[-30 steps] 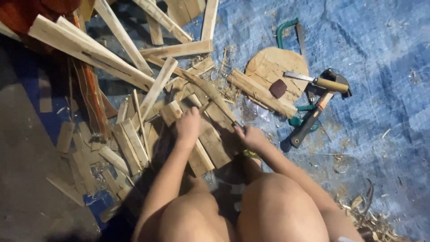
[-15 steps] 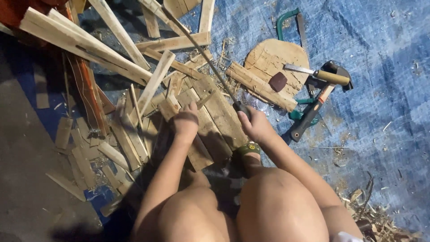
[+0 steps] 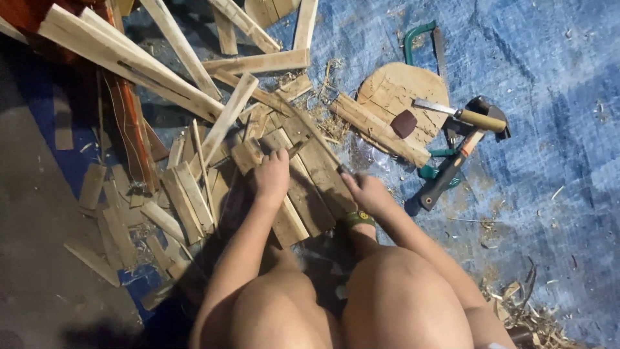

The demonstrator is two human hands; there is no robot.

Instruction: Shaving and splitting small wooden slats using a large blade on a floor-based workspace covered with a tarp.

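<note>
Currently left hand (image 3: 271, 176) fingers press flat on a plank (image 3: 303, 194) at frame centre; right hand (image 3: 365, 190) fingers clamped on a thin blade (image 3: 316, 139) across it. Cut looks unfinished; hammer (image 3: 452, 168) lies right.

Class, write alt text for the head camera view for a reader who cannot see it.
A crouching person presses the left hand on short wooden boards while the right hand grips a long thin blade across them. Hammer, round wooden disc and blue tarp lie right.
</note>
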